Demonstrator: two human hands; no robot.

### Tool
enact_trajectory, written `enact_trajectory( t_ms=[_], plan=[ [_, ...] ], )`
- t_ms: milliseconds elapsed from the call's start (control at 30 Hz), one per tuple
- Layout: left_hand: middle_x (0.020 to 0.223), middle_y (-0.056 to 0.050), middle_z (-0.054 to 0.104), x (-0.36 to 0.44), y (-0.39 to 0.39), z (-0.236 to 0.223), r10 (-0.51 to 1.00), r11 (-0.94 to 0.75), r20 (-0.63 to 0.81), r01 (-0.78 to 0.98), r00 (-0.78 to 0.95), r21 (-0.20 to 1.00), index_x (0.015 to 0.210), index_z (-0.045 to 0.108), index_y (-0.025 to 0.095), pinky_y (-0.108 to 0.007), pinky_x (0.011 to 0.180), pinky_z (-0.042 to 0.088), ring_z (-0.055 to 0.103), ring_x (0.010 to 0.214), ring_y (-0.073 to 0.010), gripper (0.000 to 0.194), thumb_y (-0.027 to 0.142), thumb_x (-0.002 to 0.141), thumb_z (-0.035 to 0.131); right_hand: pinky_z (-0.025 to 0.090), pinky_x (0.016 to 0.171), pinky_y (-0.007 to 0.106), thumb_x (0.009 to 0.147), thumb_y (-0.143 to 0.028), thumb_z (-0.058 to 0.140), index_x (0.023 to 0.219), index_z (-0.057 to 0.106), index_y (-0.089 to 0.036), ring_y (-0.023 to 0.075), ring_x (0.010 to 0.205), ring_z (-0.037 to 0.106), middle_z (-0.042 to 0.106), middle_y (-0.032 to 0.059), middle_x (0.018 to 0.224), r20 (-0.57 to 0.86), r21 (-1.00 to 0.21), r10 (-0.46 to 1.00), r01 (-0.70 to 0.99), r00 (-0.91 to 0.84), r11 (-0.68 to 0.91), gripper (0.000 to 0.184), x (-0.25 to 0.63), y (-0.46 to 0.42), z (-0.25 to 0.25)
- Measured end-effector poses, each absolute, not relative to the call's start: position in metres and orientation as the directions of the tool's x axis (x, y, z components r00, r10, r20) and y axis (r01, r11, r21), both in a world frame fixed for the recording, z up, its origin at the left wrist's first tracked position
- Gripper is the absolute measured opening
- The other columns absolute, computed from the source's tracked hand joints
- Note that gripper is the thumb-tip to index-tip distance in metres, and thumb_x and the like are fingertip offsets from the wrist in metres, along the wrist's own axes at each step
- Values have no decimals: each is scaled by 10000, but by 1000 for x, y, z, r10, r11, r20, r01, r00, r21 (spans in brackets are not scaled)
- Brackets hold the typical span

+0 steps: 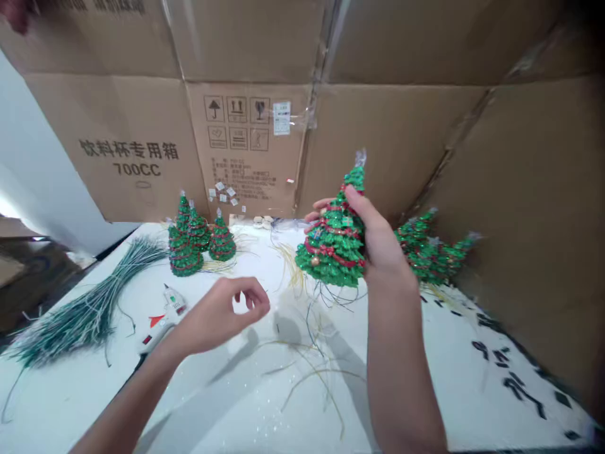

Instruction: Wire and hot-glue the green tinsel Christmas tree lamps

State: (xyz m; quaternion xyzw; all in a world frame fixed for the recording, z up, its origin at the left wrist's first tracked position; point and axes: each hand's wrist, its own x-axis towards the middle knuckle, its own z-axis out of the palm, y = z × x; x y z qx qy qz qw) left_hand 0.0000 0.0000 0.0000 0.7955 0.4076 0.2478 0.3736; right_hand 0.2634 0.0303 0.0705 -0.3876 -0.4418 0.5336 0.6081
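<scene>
My right hand (378, 233) grips a small green Christmas tree (333, 249) and holds it upright above the table. Red garland, a red bow and small baubles decorate this tree, and its tip is pale and glittery. My left hand (231, 309) hovers over the table at the centre, thumb and fingertips pinched together in a ring. Whatever the pinch holds, if anything, is too small to make out. Left of that hand lies a white glue gun (163, 318) with an orange trigger. Several more small green trees (184, 246) stand at the back left.
Cardboard (387, 139) walls the back and right of the white table (212, 410). A bundle of green wire stems (101, 302) lies left. More trees (428, 249) lean at the right, near black scraps (517, 384). Loose yellow strands (316, 369) lie centrally. Another person's fingers (17, 16) show top left.
</scene>
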Motion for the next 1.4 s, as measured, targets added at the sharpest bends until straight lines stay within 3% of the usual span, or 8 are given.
enact_trajectory(
  t_ms=[233,367,600,733,800,967,1167,1400],
  plan=[
    [878,-32,786,-3,53,56,924,-323,257,218,282,921,872,799,203,-273,756,494,674,815,-164,297,489,843,874,624,590,302,880,-676,759,1003,845,-193,202,635,738,798,78,760,40,-971,980,-239,-196,-8,506,263,26,70],
    [849,-44,779,13,70,63,898,-431,413,119,152,894,876,801,187,-253,725,503,683,793,-157,284,454,839,892,632,608,325,893,-714,714,1172,831,-195,221,638,761,821,104,776,12,-962,934,-260,-358,-87,601,256,27,62],
    [884,-30,768,38,73,51,859,-507,511,-77,39,859,937,758,194,-243,806,556,722,858,-155,326,506,902,845,639,652,328,866,-714,757,1199,829,-187,215,662,775,838,105,799,49,-967,856,-239,-515,-89,628,235,33,49],
    [1146,-79,794,37,71,48,864,-492,495,-51,97,869,1164,776,219,-285,899,563,736,1045,-200,402,555,943,792,633,655,366,902,-688,738,1190,831,-191,225,636,764,839,94,813,94,-952,880,-301,-466,-58,583,230,33,47],
    [1236,-95,786,33,69,48,879,-444,424,46,219,895,1255,756,237,-320,922,559,729,1099,-227,463,598,966,744,633,677,384,918,-686,719,1172,835,-194,227,627,759,832,86,790,114,-937,899,-346,-423,-44,566,231,34,47],
    [1001,-53,805,21,62,53,787,-466,252,275,564,841,965,799,226,-319,775,493,691,902,-209,434,607,1035,603,634,781,413,930,-692,687,1131,850,-188,257,760,792,834,87,813,130,-901,935,-433,-330,-28,566,235,36,53],
    [943,-49,805,14,63,54,811,-417,206,295,548,860,967,831,232,-315,733,461,660,826,-199,438,641,973,674,607,756,350,872,-648,804,1093,861,-213,205,732,752,819,50,810,145,-932,980,-350,-137,89,491,231,27,58],
    [1024,-77,792,16,64,55,789,-337,191,151,583,929,988,841,210,-329,827,522,666,932,-217,381,577,908,777,620,774,374,901,-689,732,1147,833,-208,216,746,762,835,76,871,175,-908,935,-418,-308,32,550,227,21,59]
  ],
)
